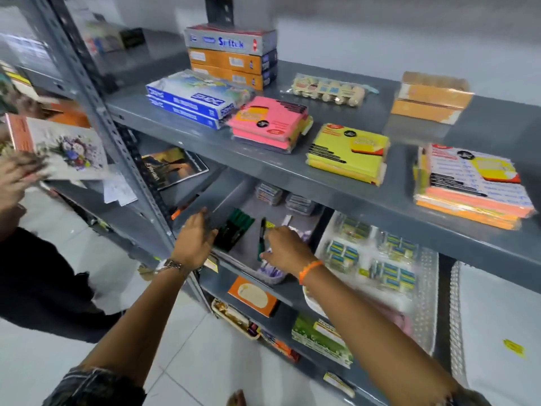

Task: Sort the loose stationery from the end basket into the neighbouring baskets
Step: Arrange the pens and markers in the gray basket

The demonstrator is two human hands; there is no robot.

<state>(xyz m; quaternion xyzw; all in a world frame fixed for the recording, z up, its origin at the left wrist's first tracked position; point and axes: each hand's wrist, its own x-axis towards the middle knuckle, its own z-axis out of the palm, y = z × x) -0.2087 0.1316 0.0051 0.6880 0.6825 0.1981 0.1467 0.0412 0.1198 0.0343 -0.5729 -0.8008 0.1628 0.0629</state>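
Observation:
A grey basket [228, 197] stands at the left end of the middle shelf. Inside it lie a bundle of green pens [234, 230], a green and black marker [262, 228], purple items [272, 272] at the front and small clear packs [268, 193] at the back. My left hand [194, 238] curls over the basket's left wall, beside the green pens. Over the basket's front right part, my right hand [285, 249] pinches the marker, which stands nearly upright. To the right sits a clear white basket [427, 288] holding blue and green packs [392, 273].
Another white basket [497, 317] with a yellow sticker is at the far right. The upper shelf [292, 168] overhangs the baskets and carries sticky-note packs and boxes. At the left, another person's hand [14, 177] holds a floral notebook [67, 150]. Below are more shelves and tiled floor.

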